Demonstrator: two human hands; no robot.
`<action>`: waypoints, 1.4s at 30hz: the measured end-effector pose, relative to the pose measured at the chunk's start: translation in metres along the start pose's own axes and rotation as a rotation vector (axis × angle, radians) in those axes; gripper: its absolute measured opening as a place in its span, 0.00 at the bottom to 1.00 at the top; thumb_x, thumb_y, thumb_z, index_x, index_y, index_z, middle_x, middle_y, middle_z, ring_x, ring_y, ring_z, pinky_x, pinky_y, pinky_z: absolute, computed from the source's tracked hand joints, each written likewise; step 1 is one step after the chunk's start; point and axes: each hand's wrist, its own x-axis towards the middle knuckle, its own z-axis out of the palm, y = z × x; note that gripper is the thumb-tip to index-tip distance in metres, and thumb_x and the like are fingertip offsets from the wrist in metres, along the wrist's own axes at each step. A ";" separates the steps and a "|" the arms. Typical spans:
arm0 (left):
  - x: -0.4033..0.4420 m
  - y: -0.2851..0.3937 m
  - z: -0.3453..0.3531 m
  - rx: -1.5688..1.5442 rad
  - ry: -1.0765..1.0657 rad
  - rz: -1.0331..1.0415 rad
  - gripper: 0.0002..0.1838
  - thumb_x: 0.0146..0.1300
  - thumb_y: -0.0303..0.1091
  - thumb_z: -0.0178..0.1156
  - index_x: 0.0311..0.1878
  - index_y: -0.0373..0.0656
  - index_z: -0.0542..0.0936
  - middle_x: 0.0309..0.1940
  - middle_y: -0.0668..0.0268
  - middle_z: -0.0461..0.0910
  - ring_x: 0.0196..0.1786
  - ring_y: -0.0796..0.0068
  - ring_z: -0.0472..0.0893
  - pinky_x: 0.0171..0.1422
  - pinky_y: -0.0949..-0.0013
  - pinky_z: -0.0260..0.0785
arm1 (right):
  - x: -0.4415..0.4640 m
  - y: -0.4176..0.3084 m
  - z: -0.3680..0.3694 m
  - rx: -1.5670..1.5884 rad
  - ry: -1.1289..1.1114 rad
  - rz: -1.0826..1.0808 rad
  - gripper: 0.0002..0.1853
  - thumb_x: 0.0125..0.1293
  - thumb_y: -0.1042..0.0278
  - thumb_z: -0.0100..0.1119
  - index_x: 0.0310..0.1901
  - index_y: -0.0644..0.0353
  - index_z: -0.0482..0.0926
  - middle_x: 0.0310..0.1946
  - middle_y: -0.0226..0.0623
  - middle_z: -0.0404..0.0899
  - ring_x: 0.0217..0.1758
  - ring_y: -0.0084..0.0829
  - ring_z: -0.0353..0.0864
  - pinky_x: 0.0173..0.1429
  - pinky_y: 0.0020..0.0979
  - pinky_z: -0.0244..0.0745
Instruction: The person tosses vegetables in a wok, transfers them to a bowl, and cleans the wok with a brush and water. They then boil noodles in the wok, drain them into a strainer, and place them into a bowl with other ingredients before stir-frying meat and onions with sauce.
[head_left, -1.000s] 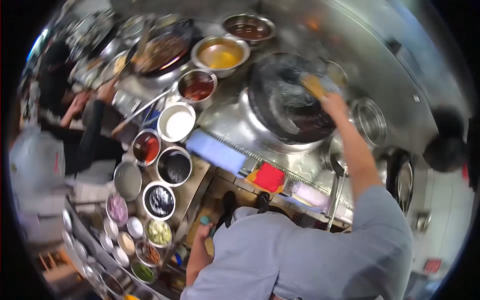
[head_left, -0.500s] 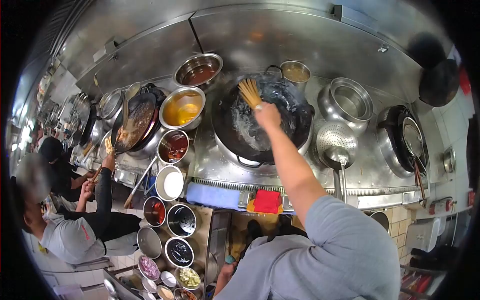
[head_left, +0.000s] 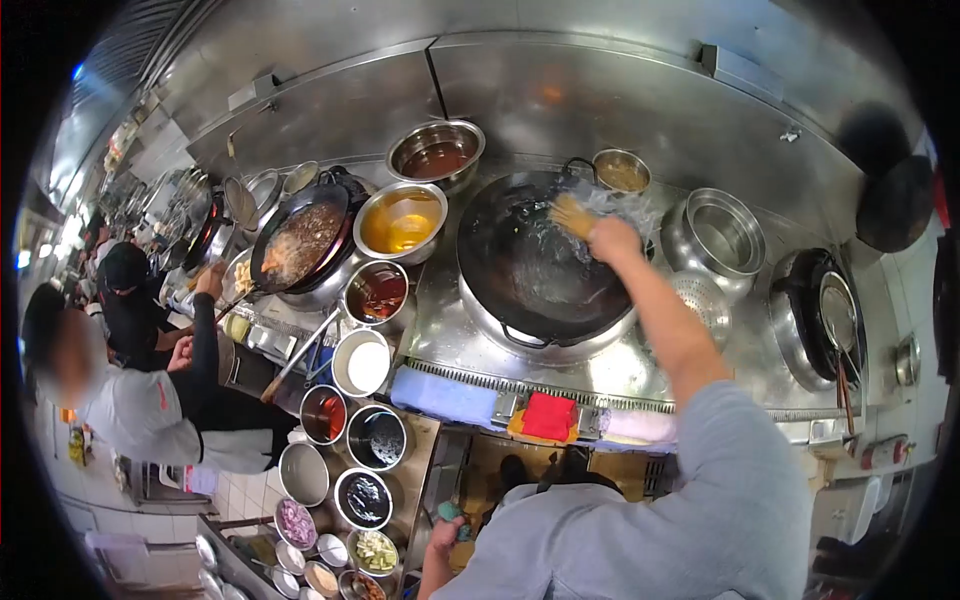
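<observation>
In the head view my right hand (head_left: 614, 240) is closed on a bamboo brush (head_left: 573, 216), whose splayed bristles are at the upper right inside a large black wok (head_left: 530, 290). Water splashes up around the bristles toward the wok's rim. The wok sits on a round steel burner ring. Low in the view, beside my body, my left hand (head_left: 445, 532) is wrapped round a teal cloth (head_left: 450, 512); part of that hand is cut off by my sleeve and body.
Left of the wok stand a bowl of yellow liquid (head_left: 402, 222), a red sauce pot (head_left: 376, 292) and more containers. A perforated ladle (head_left: 698, 305) and steel pot (head_left: 722, 235) are at right. A red cloth (head_left: 549, 416) lies in front. Co-workers stand left, one at another wok (head_left: 303, 245).
The brush in my right hand has moved from the wok's left side to its upper right, and water now splashes there. The ladle lies partly behind my forearm. The camera view has shifted.
</observation>
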 end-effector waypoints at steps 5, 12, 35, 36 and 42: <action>-0.018 0.038 0.022 -0.096 -0.040 0.158 0.10 0.53 0.32 0.61 0.37 0.43 0.72 0.27 0.68 0.74 0.27 0.75 0.75 0.26 0.70 0.68 | -0.064 -0.055 0.044 0.240 -0.031 -0.078 0.15 0.62 0.58 0.44 0.41 0.56 0.77 0.47 0.50 0.72 0.45 0.51 0.76 0.50 0.46 0.71; -0.068 0.087 0.034 -0.343 0.022 0.350 0.16 0.55 0.27 0.58 0.46 0.38 0.68 0.35 0.62 0.74 0.33 0.68 0.78 0.35 0.64 0.74 | -0.056 0.044 0.010 -0.071 0.066 -0.059 0.11 0.56 0.66 0.52 0.40 0.55 0.80 0.43 0.49 0.74 0.42 0.47 0.79 0.41 0.44 0.75; 0.016 0.338 0.260 -0.113 -0.468 0.128 0.28 0.55 0.66 0.52 0.42 0.48 0.71 0.33 0.65 0.73 0.35 0.66 0.73 0.43 0.55 0.72 | -0.105 0.148 0.016 0.500 0.556 0.351 0.21 0.57 0.58 0.56 0.53 0.52 0.75 0.28 0.42 0.80 0.24 0.36 0.78 0.29 0.36 0.73; 0.014 0.343 0.263 -0.102 -0.415 0.133 0.26 0.55 0.64 0.53 0.39 0.49 0.72 0.29 0.66 0.72 0.32 0.68 0.73 0.41 0.58 0.71 | -0.123 0.147 0.028 0.696 0.475 0.378 0.22 0.58 0.58 0.57 0.55 0.52 0.74 0.26 0.39 0.79 0.18 0.30 0.75 0.23 0.32 0.70; 0.046 0.359 0.270 -0.070 -0.270 0.282 0.12 0.56 0.46 0.59 0.34 0.50 0.71 0.25 0.67 0.71 0.30 0.69 0.72 0.39 0.61 0.70 | -0.256 0.115 0.015 1.075 0.339 0.533 0.20 0.57 0.65 0.59 0.53 0.54 0.75 0.33 0.38 0.80 0.27 0.25 0.77 0.29 0.26 0.71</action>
